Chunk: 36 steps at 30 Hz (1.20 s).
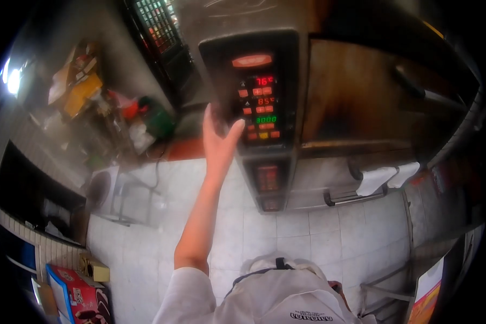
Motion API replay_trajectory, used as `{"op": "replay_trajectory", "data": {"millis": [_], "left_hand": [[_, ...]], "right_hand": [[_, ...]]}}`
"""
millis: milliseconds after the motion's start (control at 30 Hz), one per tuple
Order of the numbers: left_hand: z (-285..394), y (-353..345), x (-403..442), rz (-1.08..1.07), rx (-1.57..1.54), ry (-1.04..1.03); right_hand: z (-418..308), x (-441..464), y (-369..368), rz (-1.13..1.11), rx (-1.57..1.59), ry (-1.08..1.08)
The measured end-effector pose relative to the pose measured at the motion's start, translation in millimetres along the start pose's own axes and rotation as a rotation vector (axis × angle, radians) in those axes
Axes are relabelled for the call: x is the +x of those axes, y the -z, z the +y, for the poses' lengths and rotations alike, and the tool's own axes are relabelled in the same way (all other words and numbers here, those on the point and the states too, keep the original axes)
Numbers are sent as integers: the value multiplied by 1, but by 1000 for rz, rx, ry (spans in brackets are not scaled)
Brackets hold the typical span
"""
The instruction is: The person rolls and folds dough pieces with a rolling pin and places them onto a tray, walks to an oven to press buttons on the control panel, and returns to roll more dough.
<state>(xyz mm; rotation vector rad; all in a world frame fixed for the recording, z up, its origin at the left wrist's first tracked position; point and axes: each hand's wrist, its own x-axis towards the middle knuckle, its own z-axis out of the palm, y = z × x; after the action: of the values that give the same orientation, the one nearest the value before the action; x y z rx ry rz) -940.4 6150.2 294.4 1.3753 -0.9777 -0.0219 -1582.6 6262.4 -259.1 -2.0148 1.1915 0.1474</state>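
My left hand (220, 144) is raised at the left edge of a black control panel (283, 86) on a metal oven. Its thumb tip lies beside the green display, and the fingers point up past the panel's side, apart from the thumb. Nothing shows in the hand. Red digits on the panel read 76 and 85, above green digits and rows of small lit buttons. Whether the thumb touches the panel cannot be made out. My right hand does not show.
Right of the panel is a stained oven door (356, 97). White cloths (377, 180) hang on a lower handle. Cluttered goods (86, 92) stand at the upper left, a metal-legged stool (137, 189) below them. A red box (81, 294) sits at the lower left.
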Motion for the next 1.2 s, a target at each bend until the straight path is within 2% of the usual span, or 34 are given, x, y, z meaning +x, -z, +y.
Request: {"op": "replay_trajectory", "data": {"millis": [100, 267, 400, 767, 933, 1100, 1200], "left_hand": [[18, -4, 14, 44, 53, -91], [38, -19, 32, 35, -89, -16], [48, -31, 31, 142, -68, -76], [43, -38, 33, 132, -166, -26], [46, -37, 31, 151, -109, -29], [40, -45, 32, 233, -89, -78], [37, -49, 33, 260, -96, -94]], "right_hand": [[-18, -5, -11, 14, 47, -59], [-41, -12, -27, 43, 113, -130], [-50, -19, -40, 58, 144, -159], [-59, -29, -59, 95, 246, -173], [-47, -22, -70, 138, 366, -110], [-19, 1, -84, 207, 712, 126], [-54, -2, -60, 169, 485, -135]]}}
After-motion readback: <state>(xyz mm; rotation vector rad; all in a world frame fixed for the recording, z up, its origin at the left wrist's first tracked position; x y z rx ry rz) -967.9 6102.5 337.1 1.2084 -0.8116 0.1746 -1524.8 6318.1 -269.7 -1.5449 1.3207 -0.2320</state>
